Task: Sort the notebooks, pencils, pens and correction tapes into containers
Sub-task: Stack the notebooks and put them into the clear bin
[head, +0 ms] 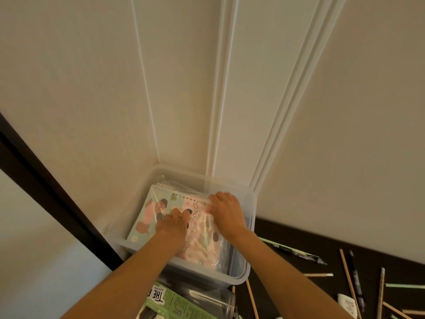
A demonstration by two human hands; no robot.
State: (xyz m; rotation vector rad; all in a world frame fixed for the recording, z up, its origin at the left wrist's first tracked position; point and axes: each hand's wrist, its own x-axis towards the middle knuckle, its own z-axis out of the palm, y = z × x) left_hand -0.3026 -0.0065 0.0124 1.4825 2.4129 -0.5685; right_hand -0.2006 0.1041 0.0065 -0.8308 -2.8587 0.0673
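A clear plastic bin (251, 217) stands in the corner against the wall. Inside lie spiral notebooks: a light blue one (147, 210) with cartoon figures on the left and a pink one (202, 247) in clear wrap on the right. My left hand (174, 224) rests on top of them near the middle, fingers bent down onto the covers. My right hand (226, 211) grips the pink notebook's far edge at the spiral. Pencils (347, 272) and pens (296, 252) lie scattered on the dark table to the right, with a white correction tape (347, 303) among them.
A green printed box (174, 300) and a glass jar (216, 300) stand just in front of the bin. The dark table edge (46, 178) runs diagonally at the left. White walls close in behind the bin.
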